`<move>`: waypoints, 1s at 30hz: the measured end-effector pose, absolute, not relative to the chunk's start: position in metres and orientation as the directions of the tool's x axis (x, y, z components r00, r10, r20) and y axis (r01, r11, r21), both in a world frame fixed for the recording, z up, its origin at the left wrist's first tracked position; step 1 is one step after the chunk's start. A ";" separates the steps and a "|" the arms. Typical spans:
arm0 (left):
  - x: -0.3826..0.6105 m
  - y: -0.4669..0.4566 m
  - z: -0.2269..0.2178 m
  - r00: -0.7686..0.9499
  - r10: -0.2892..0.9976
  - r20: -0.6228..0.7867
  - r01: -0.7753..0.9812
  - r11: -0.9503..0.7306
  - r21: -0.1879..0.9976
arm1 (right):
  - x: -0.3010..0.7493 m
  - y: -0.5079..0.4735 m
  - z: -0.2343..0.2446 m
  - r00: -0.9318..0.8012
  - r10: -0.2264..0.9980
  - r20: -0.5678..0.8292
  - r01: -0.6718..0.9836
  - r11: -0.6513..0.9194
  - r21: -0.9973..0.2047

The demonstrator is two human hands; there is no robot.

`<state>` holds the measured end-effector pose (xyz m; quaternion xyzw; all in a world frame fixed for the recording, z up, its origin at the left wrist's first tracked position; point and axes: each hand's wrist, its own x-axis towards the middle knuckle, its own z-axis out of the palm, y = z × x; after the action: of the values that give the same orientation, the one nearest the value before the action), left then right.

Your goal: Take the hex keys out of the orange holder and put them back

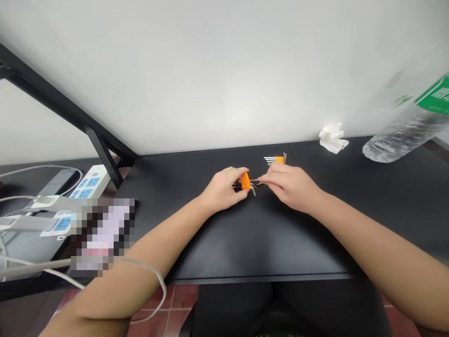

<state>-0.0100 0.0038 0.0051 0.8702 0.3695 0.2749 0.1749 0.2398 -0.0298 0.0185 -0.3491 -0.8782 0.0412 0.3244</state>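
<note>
- While resting on the black table (224, 243), left hand (224, 189) grips an orange holder (246, 180) with metal hex keys (253, 187) sticking out of it.
- Right hand (289, 185) meets it from 3 o'clock, fingertips pinched on 1 of the keys.
- Holder sits near the table's middle, between both hands.
- At 1 o'clock from the hands, just beyond the right knuckles, lies a second orange key set (276, 160), untouched.
- Farther toward 2 o'clock: a crumpled tissue (332, 138), then a clear plastic bottle (403, 135) on its side.
- Out at 9 o'clock: white power strips (87, 183) and cables (147, 276).
</note>
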 end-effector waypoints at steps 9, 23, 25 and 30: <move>-0.008 -0.001 0.005 0.616 0.702 0.356 0.506 -0.699 0.505 | 0.232 -0.031 0.019 -0.575 0.636 0.514 0.508 0.770 -0.385; -0.009 -0.004 0.009 0.565 0.738 0.368 0.433 -0.645 0.629 | 0.231 -0.021 0.016 -0.424 0.792 0.439 0.477 0.607 -0.636; -0.012 0.002 0.006 0.555 0.756 0.347 0.453 -0.625 0.636 | 0.239 -0.019 0.016 -0.444 0.788 0.426 0.578 0.615 -0.536; -0.027 0.020 -0.004 0.548 0.796 0.256 0.586 -0.584 0.562 | 0.260 -0.011 0.013 -0.603 0.777 0.180 0.726 0.628 -0.282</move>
<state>-0.0271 0.0199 -0.0043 0.8541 0.4045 0.2498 0.2107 0.2603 -0.0108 0.0135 -0.4218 -0.8907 0.0901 0.1437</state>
